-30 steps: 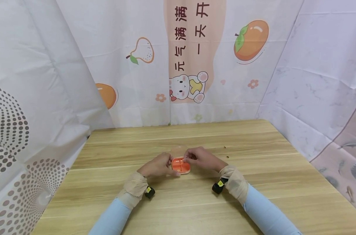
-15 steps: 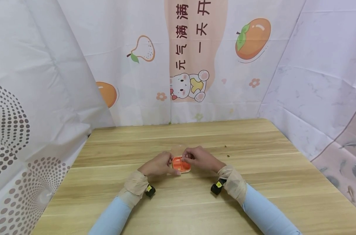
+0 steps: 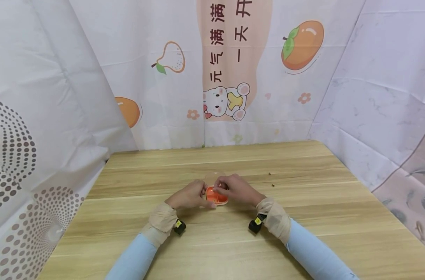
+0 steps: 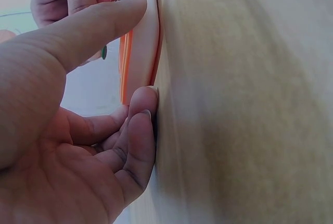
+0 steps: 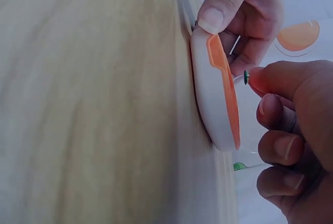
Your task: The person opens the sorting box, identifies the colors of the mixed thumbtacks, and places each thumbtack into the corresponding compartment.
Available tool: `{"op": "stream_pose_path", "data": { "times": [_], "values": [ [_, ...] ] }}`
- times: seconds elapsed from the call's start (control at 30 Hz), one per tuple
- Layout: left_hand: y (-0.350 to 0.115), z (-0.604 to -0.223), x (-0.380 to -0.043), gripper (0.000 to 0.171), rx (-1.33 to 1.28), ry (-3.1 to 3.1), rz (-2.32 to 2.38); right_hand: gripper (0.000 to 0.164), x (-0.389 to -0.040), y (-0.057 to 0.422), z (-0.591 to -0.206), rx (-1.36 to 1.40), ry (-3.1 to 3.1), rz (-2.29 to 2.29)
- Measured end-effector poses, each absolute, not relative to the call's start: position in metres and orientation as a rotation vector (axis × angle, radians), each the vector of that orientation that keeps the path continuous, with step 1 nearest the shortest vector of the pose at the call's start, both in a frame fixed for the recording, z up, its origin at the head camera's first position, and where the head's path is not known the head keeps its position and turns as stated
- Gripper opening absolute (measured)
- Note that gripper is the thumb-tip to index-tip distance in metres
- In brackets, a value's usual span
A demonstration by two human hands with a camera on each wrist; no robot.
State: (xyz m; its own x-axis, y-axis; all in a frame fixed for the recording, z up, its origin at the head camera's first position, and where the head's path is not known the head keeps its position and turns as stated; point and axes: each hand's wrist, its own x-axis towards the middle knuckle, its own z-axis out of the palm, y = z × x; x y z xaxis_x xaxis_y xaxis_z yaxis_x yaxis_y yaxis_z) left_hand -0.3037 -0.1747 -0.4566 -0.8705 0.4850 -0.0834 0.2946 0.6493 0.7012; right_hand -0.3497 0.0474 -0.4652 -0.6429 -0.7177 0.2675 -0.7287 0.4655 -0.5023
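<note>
A small pill box with a white shell and orange compartments lies on the table, its clear lid folded back behind it. My left hand holds it from the left, thumb on the near rim and fingers curled at the side. My right hand is over the box's right part. Between its thumb and forefinger it pinches a green thumbtack, held just above the orange rim in the right wrist view. A tiny pale object shows in the near compartment.
Two tiny dark bits lie on the wooden table to the right of the hands. A printed curtain hangs along the table's back edge, with more cloth at both sides.
My right hand has moved a little leftward over the pill box, covering more of its far side. The left hand keeps its hold on the box.
</note>
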Motion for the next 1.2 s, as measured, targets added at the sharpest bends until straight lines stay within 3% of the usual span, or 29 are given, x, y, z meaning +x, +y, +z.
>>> {"op": "stream_pose_path", "data": {
  "times": [1.2],
  "values": [
    [-0.174,-0.458,-0.305,0.053,0.618,2.609,1.040,0.007,-0.355,0.056,-0.467,1.309,-2.747,0.909]
  ]
}}
